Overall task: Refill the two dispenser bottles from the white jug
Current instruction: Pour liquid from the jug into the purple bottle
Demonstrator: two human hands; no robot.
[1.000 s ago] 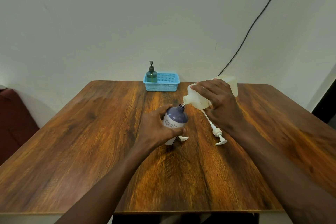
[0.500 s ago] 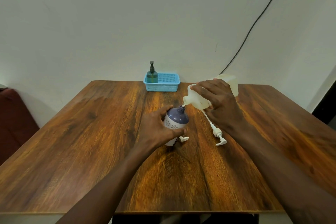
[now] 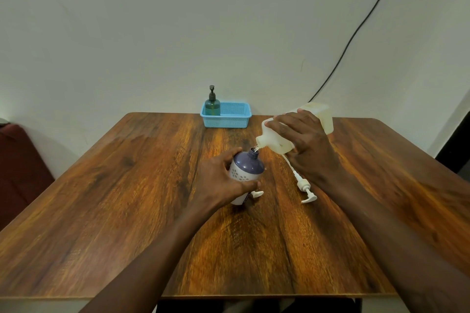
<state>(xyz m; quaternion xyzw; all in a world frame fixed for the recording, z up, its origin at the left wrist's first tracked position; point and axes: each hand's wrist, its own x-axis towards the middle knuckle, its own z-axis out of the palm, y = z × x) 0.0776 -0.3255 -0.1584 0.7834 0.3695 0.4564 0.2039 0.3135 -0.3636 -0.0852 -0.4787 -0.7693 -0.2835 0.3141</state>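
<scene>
Right hand (image 3: 309, 146) gripped white jug (image 3: 300, 129), spout tilted down-left over purple bottle (image 3: 246, 169) mouth; left hand (image 3: 221, 183) clasped bottle.

Warm wood grain, cool plastics, one patterned bottle

The table (image 3: 127, 185) is reddish-brown with dark streaked grain. The held bottle (image 3: 245, 169) has a purple-blue top over a white body dotted with pale grey flower shapes. The jug (image 3: 276, 138) is creamy white, the pump head (image 3: 304, 184) white, the basket (image 3: 229, 117) light blue, and its bottle (image 3: 212, 105) dark green.
</scene>
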